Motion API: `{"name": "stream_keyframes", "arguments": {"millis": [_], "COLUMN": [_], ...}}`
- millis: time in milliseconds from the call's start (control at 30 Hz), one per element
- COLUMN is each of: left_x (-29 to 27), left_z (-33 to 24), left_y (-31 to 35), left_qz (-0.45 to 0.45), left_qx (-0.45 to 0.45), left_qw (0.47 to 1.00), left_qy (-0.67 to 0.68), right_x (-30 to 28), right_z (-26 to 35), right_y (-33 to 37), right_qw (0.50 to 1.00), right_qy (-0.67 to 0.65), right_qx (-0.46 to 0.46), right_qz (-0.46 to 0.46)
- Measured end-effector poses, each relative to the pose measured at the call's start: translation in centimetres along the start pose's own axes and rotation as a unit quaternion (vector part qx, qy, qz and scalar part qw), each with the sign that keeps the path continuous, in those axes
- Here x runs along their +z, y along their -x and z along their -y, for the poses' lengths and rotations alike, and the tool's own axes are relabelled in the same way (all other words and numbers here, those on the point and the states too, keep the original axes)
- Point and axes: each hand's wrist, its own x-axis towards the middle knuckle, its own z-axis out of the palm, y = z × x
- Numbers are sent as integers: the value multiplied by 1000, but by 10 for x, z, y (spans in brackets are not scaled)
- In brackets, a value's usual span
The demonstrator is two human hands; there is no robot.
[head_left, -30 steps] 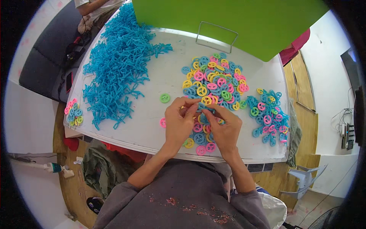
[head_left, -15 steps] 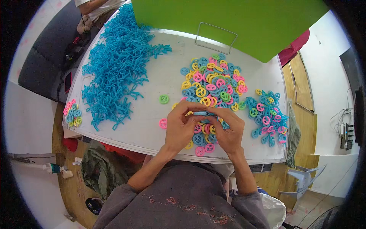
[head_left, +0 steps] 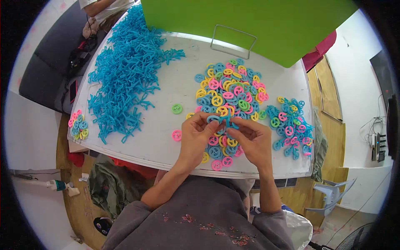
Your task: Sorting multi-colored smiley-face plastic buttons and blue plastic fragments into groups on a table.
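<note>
Above the near part of a heap of small plastic wheels (head_left: 228, 95), both hands are raised close together. My left hand (head_left: 195, 139) pinches a light-blue wheel (head_left: 213, 118) between thumb and fingers. In my right hand (head_left: 257, 144) is a blue forked plastic piece (head_left: 228, 121), its end up against the wheel; whether the two are joined cannot be made out. The heap mixes pink, yellow, green and blue wheels. Loose on its left lie a green wheel (head_left: 177, 108) and a pink wheel (head_left: 176, 135).
A long pile of blue forked pieces (head_left: 121, 79) covers the table's left. Wheels with blue pieces attached (head_left: 290, 129) lie at the right edge, a small wheel cluster (head_left: 78, 125) at the left. A green panel (head_left: 250, 25) stands behind; another person (head_left: 102, 8) is far left.
My hands have opened slightly apart and turned what they hold, so the wheel's face and the forked piece now show. Before, only a thin blue edge was visible between the fingers.
</note>
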Motion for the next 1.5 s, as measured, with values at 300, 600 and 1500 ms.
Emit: {"name": "stream_keyframes", "arguments": {"millis": [300, 600, 1500], "left_x": [-44, -127, -31], "left_z": [-25, -58, -3], "left_y": [-28, -78, -42], "left_qz": [-90, -52, -14], "left_qx": [242, 247, 139], "left_qw": [811, 611, 844], "left_qy": [-525, -750, -517], "right_x": [-109, -184, 2], "right_z": [6, -5, -35], "right_y": [-5, -10, -5], "right_qw": [959, 865, 982], "right_qy": [227, 460, 52], "right_qx": [-30, 48, -110], "right_qz": [-166, -196, -146]}}
